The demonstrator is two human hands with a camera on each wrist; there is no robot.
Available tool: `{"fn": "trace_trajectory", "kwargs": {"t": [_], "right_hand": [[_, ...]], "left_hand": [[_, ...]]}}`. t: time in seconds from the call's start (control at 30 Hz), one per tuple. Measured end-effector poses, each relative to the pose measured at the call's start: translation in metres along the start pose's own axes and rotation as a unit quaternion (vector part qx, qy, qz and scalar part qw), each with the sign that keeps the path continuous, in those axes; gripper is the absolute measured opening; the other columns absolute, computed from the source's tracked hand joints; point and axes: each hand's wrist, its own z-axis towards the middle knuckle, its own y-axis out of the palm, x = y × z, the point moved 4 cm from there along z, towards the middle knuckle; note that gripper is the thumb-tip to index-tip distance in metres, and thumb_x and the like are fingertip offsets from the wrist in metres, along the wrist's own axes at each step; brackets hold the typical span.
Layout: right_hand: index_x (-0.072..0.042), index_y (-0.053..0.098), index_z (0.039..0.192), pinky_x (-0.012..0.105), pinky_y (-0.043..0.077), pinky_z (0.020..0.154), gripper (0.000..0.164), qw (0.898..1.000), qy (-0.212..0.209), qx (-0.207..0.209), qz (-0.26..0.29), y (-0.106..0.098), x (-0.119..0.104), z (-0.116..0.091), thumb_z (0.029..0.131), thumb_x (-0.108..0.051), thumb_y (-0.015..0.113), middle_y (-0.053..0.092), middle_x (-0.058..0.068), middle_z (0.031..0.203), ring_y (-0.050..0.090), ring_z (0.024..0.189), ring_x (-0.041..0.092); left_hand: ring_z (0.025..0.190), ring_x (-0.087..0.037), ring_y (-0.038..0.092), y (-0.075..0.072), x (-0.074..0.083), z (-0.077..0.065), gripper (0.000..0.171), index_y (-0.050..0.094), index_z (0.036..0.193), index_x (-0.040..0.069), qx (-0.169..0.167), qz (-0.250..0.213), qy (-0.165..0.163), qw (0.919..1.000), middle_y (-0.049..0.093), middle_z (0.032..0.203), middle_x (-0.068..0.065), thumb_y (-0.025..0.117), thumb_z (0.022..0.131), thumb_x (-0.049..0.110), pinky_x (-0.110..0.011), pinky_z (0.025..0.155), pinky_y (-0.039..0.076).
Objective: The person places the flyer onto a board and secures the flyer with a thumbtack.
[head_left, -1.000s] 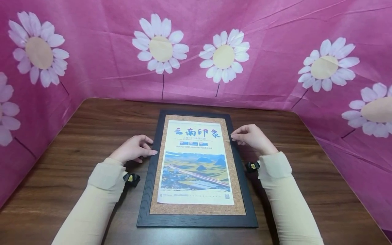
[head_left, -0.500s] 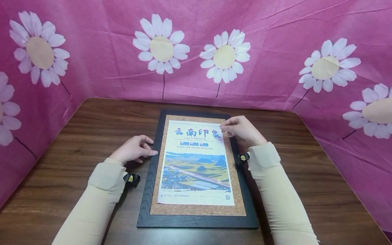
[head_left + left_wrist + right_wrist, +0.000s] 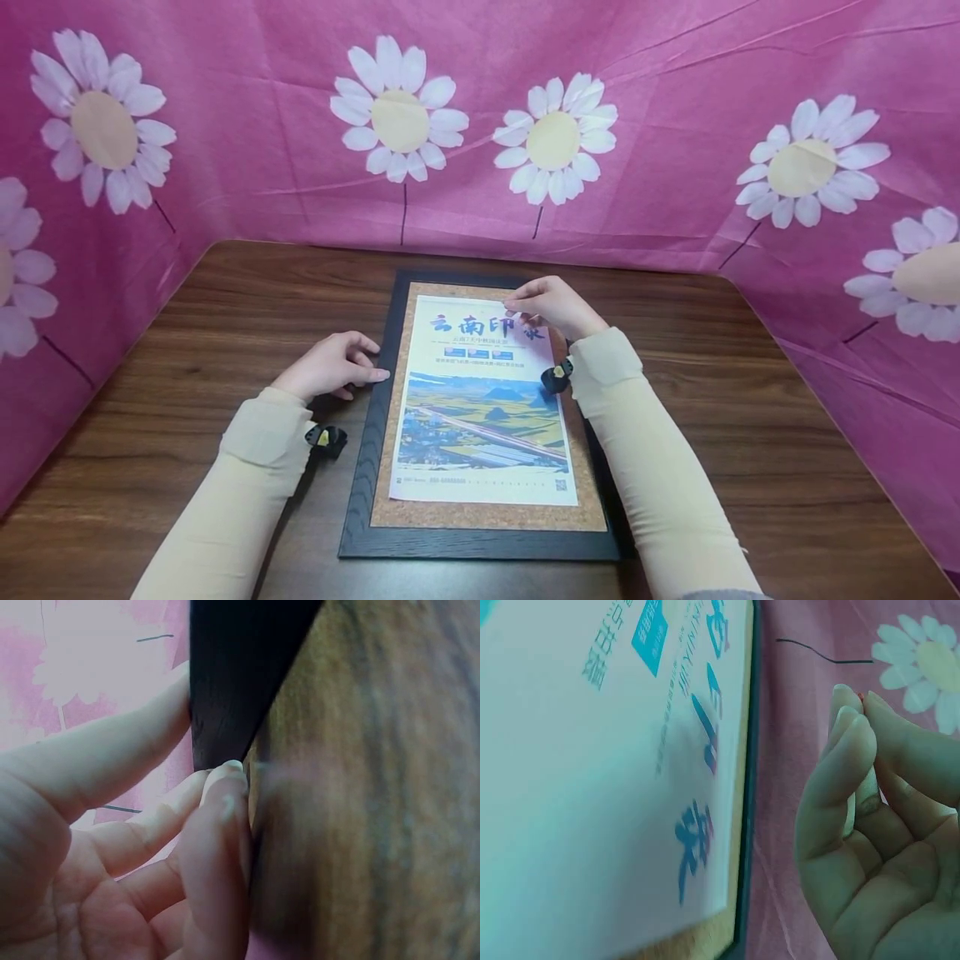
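Observation:
A poster [image 3: 480, 417] with a landscape picture and blue lettering lies on a black-framed corkboard [image 3: 487, 517] on the table. My left hand [image 3: 330, 367] holds the board's left edge. In the left wrist view its thumb is on the black frame [image 3: 232, 690], and the curled fingers [image 3: 217, 847] are against the edge by the tabletop. My right hand [image 3: 558, 307] is above the poster's top right part, partly covering the lettering. In the right wrist view its thumb and fingertips pinch a tiny red object [image 3: 862, 697], mostly hidden by the fingers.
The brown wooden table [image 3: 750, 433] extends on both sides of the board. A pink cloth [image 3: 660, 167] with white daisies hangs behind and at the sides. A small black camera [image 3: 557, 377] on the right wrist hangs over the poster.
My right hand has moved left from beside the board's right edge to above the poster's top. The left hand stays at the left edge, and the board lies still.

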Motion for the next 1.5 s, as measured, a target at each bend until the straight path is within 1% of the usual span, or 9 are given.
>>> {"fn": "trace_trajectory", "kwargs": {"t": [0.07, 0.2, 0.27, 0.43, 0.6, 0.77, 0.97, 1.3, 1.5], "right_hand": [[0.003, 0.068, 0.118, 0.029, 0.055, 0.072, 0.028, 1.000, 0.008, -0.006, 0.009, 0.004, -0.001, 0.005, 0.096, -0.013, 0.064, 0.069, 0.011, 0.103, 0.059, 0.073, 0.016], [0.004, 0.069, 0.116, 0.024, 0.053, 0.066, 0.027, 0.999, 0.020, -0.022, 0.023, 0.010, -0.003, 0.014, 0.095, -0.012, 0.067, 0.068, 0.007, 0.088, 0.058, 0.064, 0.013], [0.006, 0.068, 0.116, 0.023, 0.052, 0.064, 0.029, 0.998, 0.025, -0.032, 0.037, 0.013, -0.003, 0.019, 0.094, -0.012, 0.068, 0.069, 0.007, 0.084, 0.057, 0.062, 0.012], [0.008, 0.068, 0.114, 0.020, 0.050, 0.060, 0.028, 0.995, 0.044, -0.048, 0.069, 0.022, -0.001, 0.029, 0.092, -0.010, 0.070, 0.072, 0.008, 0.083, 0.055, 0.059, 0.011], [0.010, 0.066, 0.111, 0.018, 0.048, 0.057, 0.024, 0.992, 0.068, -0.056, 0.093, 0.029, 0.003, 0.038, 0.093, -0.005, 0.066, 0.072, 0.008, 0.079, 0.054, 0.056, 0.009], [0.010, 0.066, 0.108, 0.018, 0.049, 0.056, 0.020, 0.990, 0.085, -0.045, 0.101, 0.032, 0.005, 0.044, 0.093, -0.003, 0.066, 0.071, 0.006, 0.075, 0.053, 0.054, 0.008], [0.005, 0.069, 0.103, 0.019, 0.050, 0.055, 0.015, 0.991, 0.105, -0.025, 0.084, 0.033, 0.003, 0.046, 0.092, -0.005, 0.068, 0.070, 0.006, 0.075, 0.054, 0.053, 0.009], [0.005, 0.067, 0.101, 0.020, 0.049, 0.054, 0.012, 0.990, 0.112, -0.014, 0.079, 0.038, -0.002, 0.042, 0.092, -0.003, 0.067, 0.065, 0.005, 0.072, 0.052, 0.054, 0.009], [0.001, 0.068, 0.097, 0.020, 0.048, 0.054, 0.009, 0.989, 0.129, -0.002, 0.065, 0.038, 0.000, 0.043, 0.092, -0.006, 0.067, 0.064, 0.004, 0.069, 0.052, 0.053, 0.009]], "left_hand": [[0.084, -0.020, 0.059, 0.000, 0.000, 0.001, 0.055, 0.050, 0.130, -0.004, 0.002, 0.000, -0.003, 1.0000, 0.063, 0.102, -0.014, 0.075, 0.089, 0.022, -0.035, 0.066, 0.059], [0.085, -0.020, 0.059, -0.001, -0.001, 0.002, 0.054, 0.051, 0.130, -0.004, 0.003, -0.001, -0.006, 1.0000, 0.063, 0.103, -0.014, 0.074, 0.089, 0.022, -0.034, 0.067, 0.059], [0.085, -0.020, 0.059, -0.002, -0.002, 0.002, 0.054, 0.051, 0.131, -0.004, 0.003, -0.001, -0.007, 1.0000, 0.064, 0.104, -0.014, 0.074, 0.089, 0.022, -0.034, 0.067, 0.059], [0.085, -0.021, 0.059, -0.002, -0.002, 0.001, 0.055, 0.051, 0.131, -0.004, 0.001, 0.001, -0.006, 1.0000, 0.063, 0.103, -0.014, 0.074, 0.089, 0.022, -0.035, 0.068, 0.059], [0.085, -0.021, 0.059, -0.001, -0.001, 0.002, 0.054, 0.051, 0.130, -0.003, 0.002, 0.000, -0.006, 1.0000, 0.063, 0.103, -0.014, 0.075, 0.089, 0.023, -0.035, 0.068, 0.059], [0.085, -0.020, 0.059, -0.001, -0.002, 0.003, 0.054, 0.051, 0.130, -0.003, 0.001, -0.002, -0.007, 1.0000, 0.063, 0.103, -0.014, 0.075, 0.089, 0.023, -0.035, 0.068, 0.059], [0.085, -0.021, 0.058, -0.002, -0.004, 0.003, 0.054, 0.051, 0.130, -0.003, 0.002, -0.003, -0.008, 1.0000, 0.063, 0.104, -0.014, 0.075, 0.089, 0.023, -0.035, 0.069, 0.059], [0.086, -0.021, 0.059, -0.003, -0.005, 0.004, 0.054, 0.052, 0.130, -0.003, 0.000, 0.001, -0.008, 1.0000, 0.064, 0.104, -0.014, 0.075, 0.089, 0.023, -0.036, 0.070, 0.059], [0.085, -0.021, 0.059, -0.002, -0.002, 0.002, 0.054, 0.052, 0.130, -0.003, 0.001, -0.001, -0.010, 1.0000, 0.063, 0.103, -0.014, 0.075, 0.089, 0.023, -0.035, 0.069, 0.059]]}}
